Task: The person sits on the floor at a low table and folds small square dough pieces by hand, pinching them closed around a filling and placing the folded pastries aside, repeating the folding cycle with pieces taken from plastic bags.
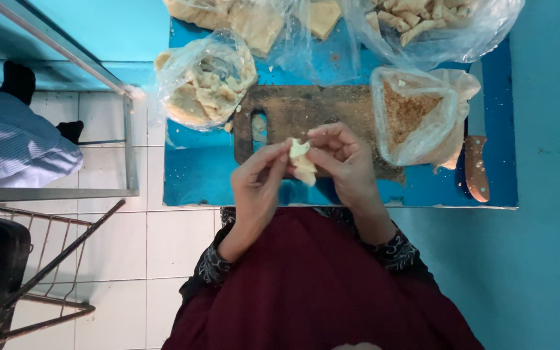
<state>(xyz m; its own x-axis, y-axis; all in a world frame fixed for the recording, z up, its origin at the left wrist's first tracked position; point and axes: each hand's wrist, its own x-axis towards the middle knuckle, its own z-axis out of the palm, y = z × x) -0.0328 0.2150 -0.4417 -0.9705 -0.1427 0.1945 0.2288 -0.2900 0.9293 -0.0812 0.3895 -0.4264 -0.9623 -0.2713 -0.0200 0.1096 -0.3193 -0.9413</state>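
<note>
One blue table [215,175] carries four plastic bags [205,81], one wooden board [312,113] and one knife [476,165]. Above the board, my left hand [257,185] and right hand [345,159] both pinch one dough piece [302,162].

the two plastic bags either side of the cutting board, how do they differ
The left bag holds pale, flat dough-like pieces; the right bag holds fine brown crumbs. The left bag lies beside the cutting board, while the right bag rests partly on it. Both are clear plastic and open.
</note>
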